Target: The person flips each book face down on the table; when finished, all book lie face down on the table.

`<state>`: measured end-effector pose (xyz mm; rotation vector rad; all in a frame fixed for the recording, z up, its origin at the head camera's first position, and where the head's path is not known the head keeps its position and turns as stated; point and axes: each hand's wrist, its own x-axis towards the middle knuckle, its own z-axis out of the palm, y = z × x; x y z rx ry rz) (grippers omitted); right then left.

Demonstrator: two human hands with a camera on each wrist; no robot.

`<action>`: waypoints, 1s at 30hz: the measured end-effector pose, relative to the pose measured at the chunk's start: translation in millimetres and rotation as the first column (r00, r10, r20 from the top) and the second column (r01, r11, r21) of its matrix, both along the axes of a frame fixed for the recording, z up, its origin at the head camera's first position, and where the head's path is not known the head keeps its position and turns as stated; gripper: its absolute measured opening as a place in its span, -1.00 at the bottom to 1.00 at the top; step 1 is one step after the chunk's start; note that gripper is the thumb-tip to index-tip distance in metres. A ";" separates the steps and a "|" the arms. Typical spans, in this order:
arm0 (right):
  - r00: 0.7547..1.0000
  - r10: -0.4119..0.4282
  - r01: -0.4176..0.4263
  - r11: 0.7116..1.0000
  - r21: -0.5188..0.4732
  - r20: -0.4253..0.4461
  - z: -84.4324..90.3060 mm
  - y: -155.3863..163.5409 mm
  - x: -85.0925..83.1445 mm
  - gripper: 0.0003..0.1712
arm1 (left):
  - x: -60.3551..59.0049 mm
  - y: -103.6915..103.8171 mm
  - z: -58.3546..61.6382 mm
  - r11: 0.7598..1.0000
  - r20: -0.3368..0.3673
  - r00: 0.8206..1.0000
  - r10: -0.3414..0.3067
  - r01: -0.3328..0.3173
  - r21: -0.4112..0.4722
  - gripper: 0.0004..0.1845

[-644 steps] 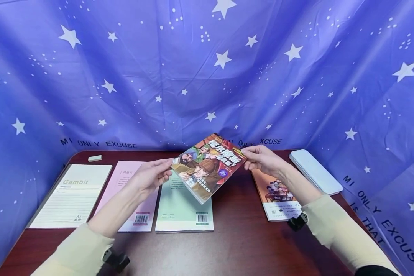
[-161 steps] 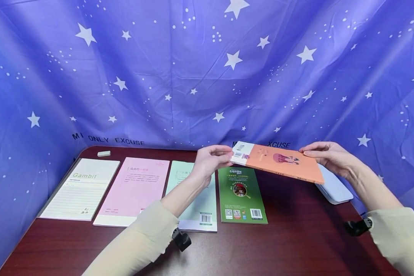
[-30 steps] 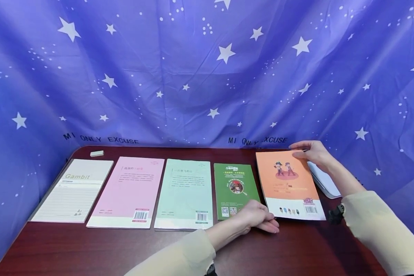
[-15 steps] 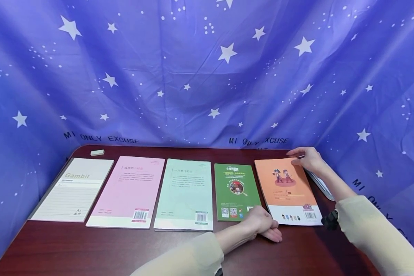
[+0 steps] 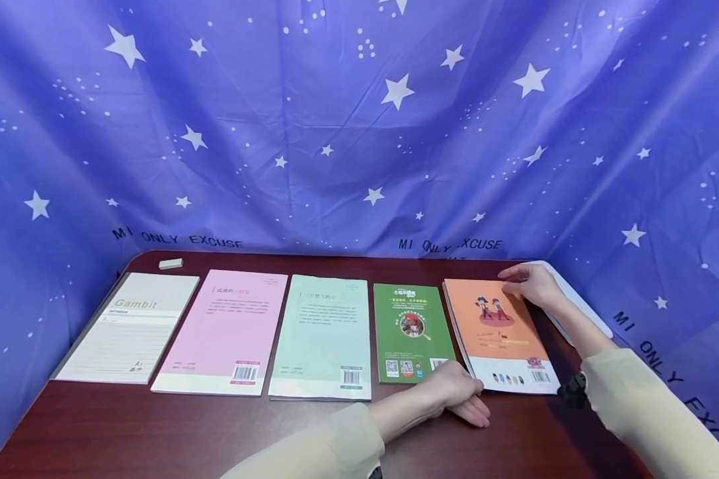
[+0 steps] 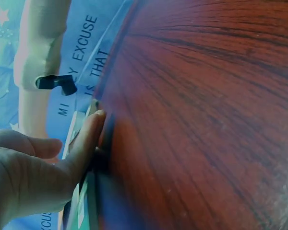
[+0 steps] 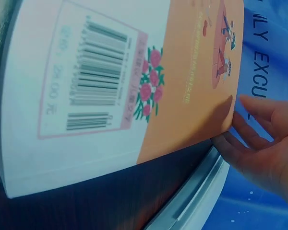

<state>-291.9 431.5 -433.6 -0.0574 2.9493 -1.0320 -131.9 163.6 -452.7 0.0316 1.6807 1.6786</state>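
Both hands (flat) touch the orange book's edges.

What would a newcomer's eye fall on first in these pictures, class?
First, the row of five flat books along the dark wooden table, running from the cream Gambit notebook at the left to the orange book at the right. Next, the left hand at the orange book's near corner and the right hand on its far corner. Behind it all hangs the blue star-printed cloth.

The orange book, carried by both hands seconds ago, now lies beside the green book
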 end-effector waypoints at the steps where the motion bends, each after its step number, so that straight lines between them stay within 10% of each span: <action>1: 1.000 -0.008 0.008 1.000 -0.019 0.012 -0.6 1.1 0.1 -0.62 | 0.1 -0.8 1.7 1.000 0.004 1.000 -0.005 0.005 0.001 -0.76; 17: 0.987 0.017 0.007 0.988 -0.151 0.157 1.5 9.2 3.8 -0.47 | 0.2 -12.0 4.6 1.000 0.043 0.999 0.015 -0.015 0.003 -0.75; 30: 1.000 0.004 -0.004 1.000 0.026 -0.021 4.4 4.3 15.6 -0.62 | -12.4 -51.0 14.1 0.987 -0.028 0.997 -0.073 0.076 0.145 -0.65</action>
